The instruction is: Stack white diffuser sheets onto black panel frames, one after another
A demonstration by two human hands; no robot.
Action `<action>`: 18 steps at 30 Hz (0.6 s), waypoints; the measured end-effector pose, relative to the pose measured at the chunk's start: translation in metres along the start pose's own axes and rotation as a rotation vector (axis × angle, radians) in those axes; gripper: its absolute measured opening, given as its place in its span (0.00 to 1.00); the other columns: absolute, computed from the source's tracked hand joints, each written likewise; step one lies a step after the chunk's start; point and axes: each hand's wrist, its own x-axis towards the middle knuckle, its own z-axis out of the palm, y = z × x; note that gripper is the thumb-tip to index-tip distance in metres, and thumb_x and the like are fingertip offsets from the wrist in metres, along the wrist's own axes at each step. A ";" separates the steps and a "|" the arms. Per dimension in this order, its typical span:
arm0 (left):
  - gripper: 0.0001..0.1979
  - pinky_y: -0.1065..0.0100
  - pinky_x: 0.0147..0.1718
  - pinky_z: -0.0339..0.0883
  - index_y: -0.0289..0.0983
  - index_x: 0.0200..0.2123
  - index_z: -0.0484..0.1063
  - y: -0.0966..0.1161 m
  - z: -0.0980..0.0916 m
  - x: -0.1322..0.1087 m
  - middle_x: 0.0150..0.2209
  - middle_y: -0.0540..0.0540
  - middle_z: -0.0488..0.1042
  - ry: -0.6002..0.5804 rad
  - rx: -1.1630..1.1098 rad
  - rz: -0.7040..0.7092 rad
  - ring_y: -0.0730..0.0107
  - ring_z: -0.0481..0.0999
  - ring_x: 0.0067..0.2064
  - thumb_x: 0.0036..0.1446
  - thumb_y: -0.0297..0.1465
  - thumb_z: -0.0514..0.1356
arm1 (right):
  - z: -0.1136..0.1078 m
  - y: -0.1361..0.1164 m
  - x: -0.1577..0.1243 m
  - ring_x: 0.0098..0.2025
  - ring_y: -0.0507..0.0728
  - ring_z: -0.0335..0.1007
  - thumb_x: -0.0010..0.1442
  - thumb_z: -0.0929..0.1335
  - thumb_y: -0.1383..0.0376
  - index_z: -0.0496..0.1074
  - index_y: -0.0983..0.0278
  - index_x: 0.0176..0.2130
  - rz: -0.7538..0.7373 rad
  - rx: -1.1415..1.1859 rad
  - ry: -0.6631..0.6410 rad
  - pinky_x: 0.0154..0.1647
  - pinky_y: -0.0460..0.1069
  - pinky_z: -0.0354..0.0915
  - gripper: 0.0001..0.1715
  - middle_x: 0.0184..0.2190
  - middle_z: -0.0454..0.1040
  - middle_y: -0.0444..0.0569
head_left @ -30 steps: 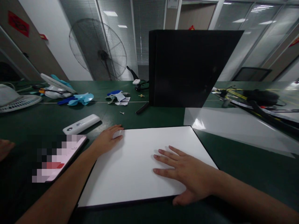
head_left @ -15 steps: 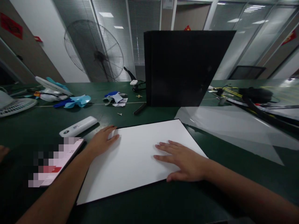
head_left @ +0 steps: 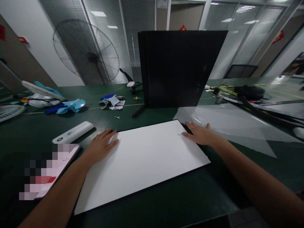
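- White board [head_left: 144,158] lies flat on the green table [head_left: 166,205], white face up, with a thin dark edge showing along its near side; it sits skewed, its far right corner pointing toward 1 o'clock.
- Left hand [head_left: 101,147] rests flat on the board's 10 o'clock corner, fingers loosely together, gripping nothing.
- Right hand [head_left: 199,133] lies flat at the 2 o'clock corner, fingers slightly spread, palm down over the edge (whether the thumb hooks under, I cannot tell).
- So far: the board is down and bare, both hands are on its far corners, and the clear film sheet [head_left: 232,123] at 3 o'clock lies apart from it, untouched.
- Against half a second ago: the right hand has gone from the middle of the board to the far right corner; the left hand has kept its corner.
- Around it: an upright black panel [head_left: 180,69] at 12 o'clock and a white remote [head_left: 73,132] at 10 o'clock.
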 end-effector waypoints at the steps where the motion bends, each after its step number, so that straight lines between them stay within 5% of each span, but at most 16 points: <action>1: 0.41 0.42 0.72 0.50 0.37 0.74 0.63 0.001 -0.001 0.000 0.75 0.33 0.59 0.001 -0.008 0.006 0.44 0.55 0.77 0.69 0.56 0.45 | -0.003 -0.003 -0.002 0.76 0.80 0.47 0.66 0.49 0.28 0.45 0.59 0.80 0.013 0.000 -0.011 0.67 0.88 0.31 0.59 0.78 0.47 0.58; 6: 0.38 0.41 0.71 0.51 0.40 0.74 0.63 0.006 -0.006 -0.003 0.75 0.33 0.59 -0.025 -0.020 -0.008 0.42 0.56 0.76 0.70 0.55 0.47 | -0.014 0.002 -0.008 0.70 0.84 0.60 0.66 0.49 0.28 0.56 0.64 0.76 0.074 -0.003 0.018 0.65 0.90 0.35 0.60 0.73 0.59 0.65; 11: 0.38 0.40 0.72 0.49 0.38 0.74 0.62 0.009 -0.008 -0.003 0.76 0.30 0.56 -0.049 -0.015 -0.014 0.42 0.53 0.77 0.70 0.53 0.46 | -0.016 0.016 -0.018 0.60 0.81 0.73 0.66 0.52 0.30 0.68 0.65 0.69 0.140 -0.090 0.039 0.63 0.82 0.55 0.56 0.61 0.75 0.69; 14: 0.38 0.39 0.72 0.48 0.38 0.74 0.62 0.009 -0.007 -0.003 0.76 0.30 0.57 -0.038 -0.030 -0.017 0.42 0.53 0.77 0.70 0.53 0.47 | -0.017 0.019 -0.023 0.55 0.79 0.76 0.67 0.54 0.33 0.73 0.64 0.65 0.179 -0.136 0.065 0.56 0.74 0.67 0.51 0.56 0.78 0.70; 18: 0.38 0.39 0.71 0.49 0.39 0.74 0.62 0.009 -0.008 -0.002 0.76 0.31 0.56 -0.040 -0.035 -0.023 0.41 0.53 0.77 0.70 0.53 0.48 | -0.023 0.029 -0.019 0.54 0.78 0.77 0.69 0.57 0.38 0.76 0.63 0.63 0.257 -0.111 0.150 0.51 0.69 0.70 0.43 0.56 0.78 0.68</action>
